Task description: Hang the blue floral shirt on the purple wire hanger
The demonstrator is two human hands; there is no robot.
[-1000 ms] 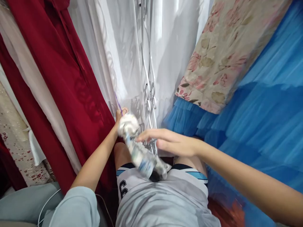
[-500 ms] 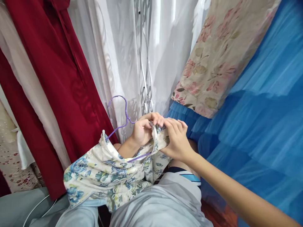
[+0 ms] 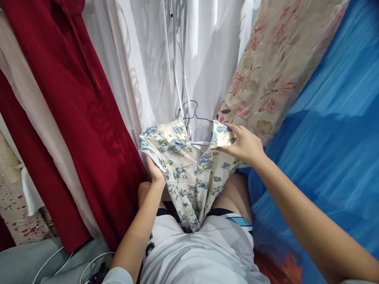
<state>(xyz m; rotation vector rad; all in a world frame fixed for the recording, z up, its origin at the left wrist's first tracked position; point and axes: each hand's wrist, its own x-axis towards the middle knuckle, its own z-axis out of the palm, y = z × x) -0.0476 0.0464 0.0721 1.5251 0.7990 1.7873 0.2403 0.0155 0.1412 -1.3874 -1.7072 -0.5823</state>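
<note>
In the head view, the right hand (image 3: pixel 244 144) pinches one shoulder of a V-neck floral garment (image 3: pixel 185 173) between thumb and fingers. The left hand (image 3: pixel 154 169) is at the opposite sleeve opening, its fingers hidden by the cloth, so I cannot tell whether they grip. The garment spans the gap between both hands and hangs below them, with a purple hanger (image 3: pixel 195 116) at its neckline. Dark red fabric (image 3: pixel 85 110) hangs left of the left hand; ruffled blue tulle (image 3: pixel 310 157) lies right of the right hand.
</note>
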